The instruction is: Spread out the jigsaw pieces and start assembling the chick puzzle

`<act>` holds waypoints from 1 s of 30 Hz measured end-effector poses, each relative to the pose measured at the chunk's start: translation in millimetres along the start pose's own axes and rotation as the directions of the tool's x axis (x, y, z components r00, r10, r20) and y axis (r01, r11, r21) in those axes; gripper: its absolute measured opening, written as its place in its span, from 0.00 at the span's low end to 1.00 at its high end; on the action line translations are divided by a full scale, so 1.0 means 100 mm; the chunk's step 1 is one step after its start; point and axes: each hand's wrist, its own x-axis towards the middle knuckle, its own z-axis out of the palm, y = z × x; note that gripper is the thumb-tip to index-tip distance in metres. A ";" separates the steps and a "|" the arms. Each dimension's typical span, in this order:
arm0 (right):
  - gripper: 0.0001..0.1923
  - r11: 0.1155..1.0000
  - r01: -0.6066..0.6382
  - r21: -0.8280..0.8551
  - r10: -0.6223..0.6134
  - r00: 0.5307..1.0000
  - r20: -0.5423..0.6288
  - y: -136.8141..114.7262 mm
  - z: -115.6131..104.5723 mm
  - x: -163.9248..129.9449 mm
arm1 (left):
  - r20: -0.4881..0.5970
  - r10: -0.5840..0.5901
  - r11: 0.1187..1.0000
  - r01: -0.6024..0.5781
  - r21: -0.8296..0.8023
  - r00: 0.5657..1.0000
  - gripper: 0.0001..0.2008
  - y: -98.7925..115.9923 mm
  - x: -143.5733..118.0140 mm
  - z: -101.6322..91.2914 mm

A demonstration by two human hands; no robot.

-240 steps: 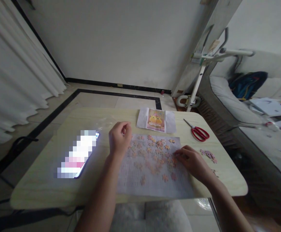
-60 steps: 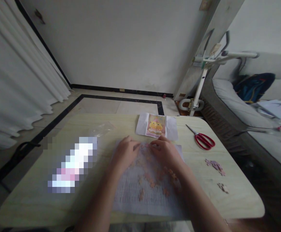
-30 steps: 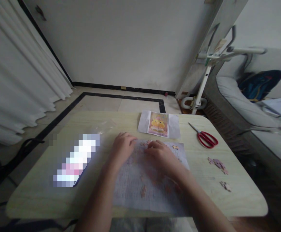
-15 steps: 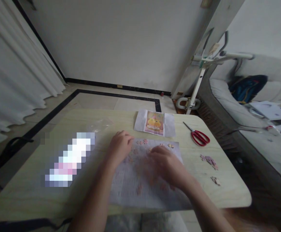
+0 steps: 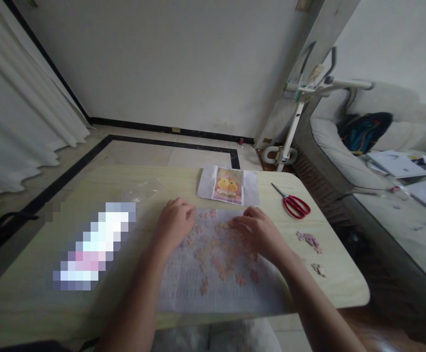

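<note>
Many small jigsaw puzzle pieces (image 5: 218,261), orange, yellow and pink, lie loose on a whitish sheet (image 5: 183,296) at the table's front. My left hand (image 5: 176,220) rests at the sheet's upper left edge, its fingers curled together. Anything inside them is hidden. Over the sheet's upper right is my right hand (image 5: 259,230), fingers drawn together and pointing left beside some pieces. Whether a piece sits between its fingertips cannot be made out. Behind the sheet lies a creased paper with a printed picture (image 5: 228,186) of a yellow figure.
Red-handled scissors (image 5: 296,206) lie on the table (image 5: 330,222) at right. Nearer are a pinkish cluster of pieces (image 5: 310,240) and a smaller cluster (image 5: 318,270). At left are a bright pixelated object (image 5: 97,244) and a clear plastic bag (image 5: 143,190). A sofa (image 5: 330,142) stands right.
My right hand, blurred over the middle of the sheet before, is now farther up and right and steadier, uncovering more pieces. My left hand stays by the left edge. The view has shifted slightly.
</note>
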 end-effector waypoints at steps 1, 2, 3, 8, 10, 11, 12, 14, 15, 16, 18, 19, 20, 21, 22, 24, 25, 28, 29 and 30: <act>0.08 1.000 0.002 0.005 -0.002 1.000 0.000 0.01 -0.01 -0.01 | 0.000 0.002 1.000 -0.002 0.003 1.000 0.13 0.00 0.00 0.00; 0.08 1.000 0.002 0.012 -0.002 1.000 -0.003 0.02 -0.01 -0.03 | -0.003 0.001 1.000 -0.001 0.006 1.000 0.14 0.00 0.00 0.00; 0.08 1.000 0.001 0.020 -0.001 1.000 -0.004 0.02 -0.03 -0.05 | -0.006 0.001 1.000 -0.001 0.010 1.000 0.14 0.01 0.00 -0.01; 0.07 0.998 -0.005 0.066 0.006 1.000 -0.027 0.06 -0.13 -0.22 | -0.003 -0.012 1.000 0.012 0.018 1.000 0.14 0.03 0.00 -0.03; 0.07 0.996 -0.038 0.076 0.043 0.997 -0.064 0.11 -0.17 -0.31 | 0.005 -0.024 1.000 0.024 0.012 1.000 0.14 0.02 0.00 -0.03; 0.07 0.995 -0.060 0.074 0.066 0.995 -0.073 0.14 -0.19 -0.35 | 0.005 -0.028 1.000 0.028 0.005 1.000 0.14 0.02 0.00 -0.03; 0.07 0.994 -0.084 0.066 0.089 0.993 -0.076 0.17 -0.20 -0.38 | -0.001 -0.029 1.000 0.029 -0.005 1.000 0.14 0.02 0.00 -0.02; 0.07 0.991 -0.125 0.044 0.128 0.990 -0.062 0.24 -0.22 -0.44 | -0.014 -0.023 0.999 0.023 -0.024 1.000 0.15 0.01 0.00 -0.01; 0.07 0.990 -0.139 0.033 0.140 0.989 -0.052 0.27 -0.22 -0.46 | -0.019 -0.020 0.999 0.019 -0.028 1.000 0.15 0.01 0.00 -0.01; 0.08 0.989 -0.146 0.025 0.147 0.988 -0.039 0.29 -0.22 -0.47 | -0.022 -0.017 0.999 0.016 -0.030 1.000 0.15 0.01 0.00 -0.01; 0.08 0.989 -0.149 0.019 0.149 0.989 -0.017 0.31 -0.23 -0.48 | -0.022 -0.020 0.999 0.019 -0.029 1.000 0.15 0.01 0.00 -0.01; 0.09 0.989 -0.148 0.019 0.148 0.989 -0.019 0.31 -0.23 -0.47 | -0.022 -0.025 0.999 0.024 -0.029 0.999 0.15 0.01 0.00 -0.01; 0.09 0.989 -0.145 0.020 0.146 0.989 -0.030 0.29 -0.23 -0.45 | -0.022 -0.029 0.999 0.028 -0.031 0.999 0.15 0.01 -0.01 -0.01; 0.10 0.990 -0.141 0.022 0.142 0.989 -0.046 0.27 -0.23 -0.42 | -0.022 -0.031 0.999 0.030 -0.032 0.999 0.15 0.02 -0.01 -0.02; 0.11 0.991 -0.133 0.023 0.134 0.989 -0.062 0.24 -0.23 -0.37 | -0.022 -0.030 0.999 0.029 -0.030 0.999 0.15 0.02 -0.01 -0.02; 0.11 0.995 -0.099 0.022 0.100 0.993 -0.062 0.15 -0.21 -0.26 | -0.018 -0.023 0.999 0.023 -0.025 1.000 0.15 0.03 -0.01 -0.03; 0.11 0.997 -0.073 0.022 0.074 0.996 -0.043 0.11 -0.20 -0.20 | -0.014 -0.018 1.000 0.018 -0.022 1.000 0.15 0.03 -0.01 -0.04; 0.10 1.000 -0.009 0.021 0.008 1.000 0.020 0.01 -0.14 -0.02 | -0.007 -0.018 1.000 0.018 -0.015 1.000 0.14 0.04 -0.01 -0.04; 0.10 1.000 0.002 0.020 -0.003 0.999 0.035 -0.01 -0.12 0.02 | -0.007 -0.019 1.000 0.019 -0.013 1.000 0.14 0.04 -0.01 -0.04; 0.10 1.000 0.007 0.019 -0.008 0.999 0.046 -0.02 -0.10 0.04 | -0.009 -0.023 1.000 0.022 -0.014 1.000 0.14 0.04 -0.01 -0.04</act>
